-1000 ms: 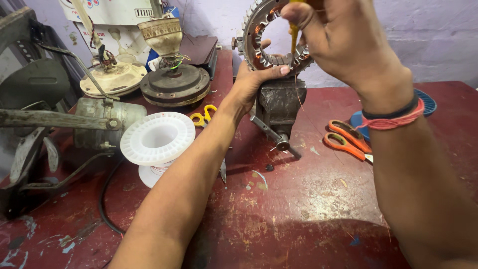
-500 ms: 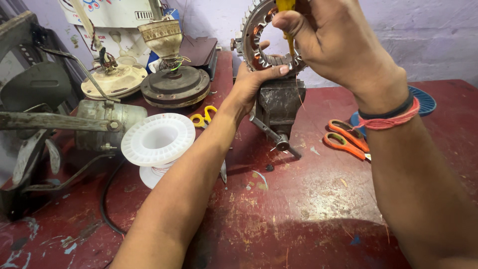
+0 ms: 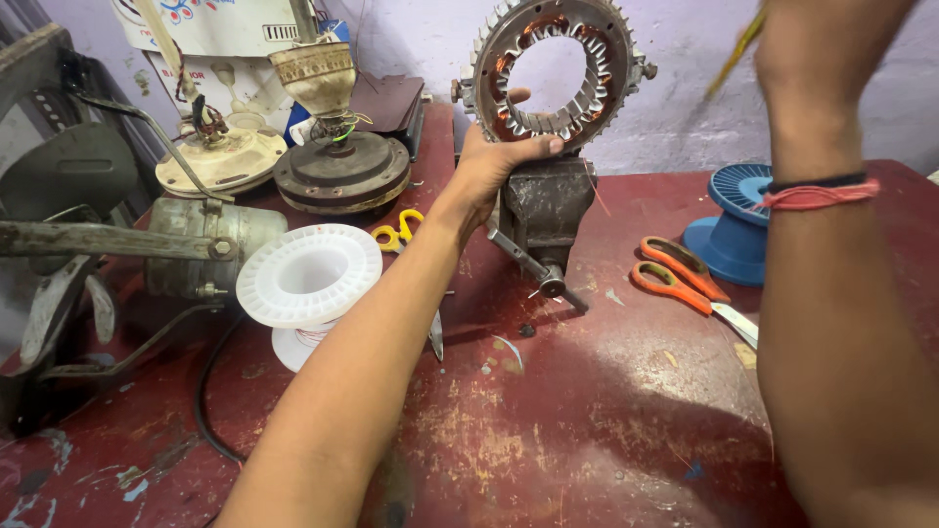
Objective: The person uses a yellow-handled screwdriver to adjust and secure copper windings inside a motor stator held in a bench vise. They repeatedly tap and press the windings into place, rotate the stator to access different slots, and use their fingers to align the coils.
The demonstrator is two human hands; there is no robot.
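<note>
The left hand (image 3: 494, 161) grips the lower rim of the stator (image 3: 556, 70), upright on the vise (image 3: 548, 210); the right hand is out of frame, grip unknowable, so the ring may tip off.

Worn dark-red counter (image 3: 606, 430); grey stator ring (image 3: 554, 70) with copper-orange windings; white spool (image 3: 308, 276); blue spool (image 3: 736, 220); orange-handled scissors (image 3: 680, 277); yellow-handled scissors (image 3: 396, 232); red-and-black wristband (image 3: 817, 192).

Bare tabletop (image 3: 606, 430) ahead; white spool (image 3: 308, 274) crowds left; orange scissors (image 3: 680, 279) right.
</note>
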